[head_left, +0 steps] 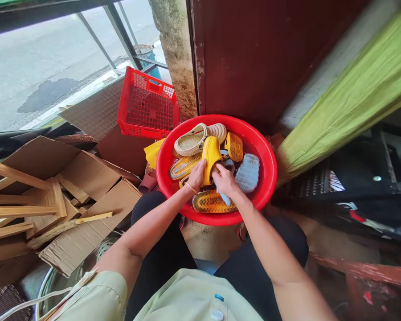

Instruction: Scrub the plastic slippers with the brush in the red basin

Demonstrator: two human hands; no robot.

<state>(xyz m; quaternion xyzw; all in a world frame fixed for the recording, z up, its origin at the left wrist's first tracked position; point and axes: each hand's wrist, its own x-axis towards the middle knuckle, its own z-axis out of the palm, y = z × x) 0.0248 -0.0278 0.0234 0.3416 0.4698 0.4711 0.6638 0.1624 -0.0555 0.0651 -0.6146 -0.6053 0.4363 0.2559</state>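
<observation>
My left hand [197, 174] is closed round the side of a yellow clog [211, 154], which it holds tilted up over a red basin [270, 171]. My right hand [225, 179] grips a scrub brush with a light blue handle [223, 196], its head pushed into the clog's opening and mostly hidden. Around them in the basin lie a cream clog [192, 140], a yellow slipper [234, 147], a light blue slipper [248, 173] and a yellow-brown patterned sole [209, 201] just below my hands. Another yellow slipper [183, 167] rests at the left.
Behind the basin to the left stands a red plastic crate [149, 107]. Cardboard [96, 223] and wooden pieces [23, 211] fill the left side. A dark red door [250, 58] rises behind, and a green curtain [347, 96] hangs at the right.
</observation>
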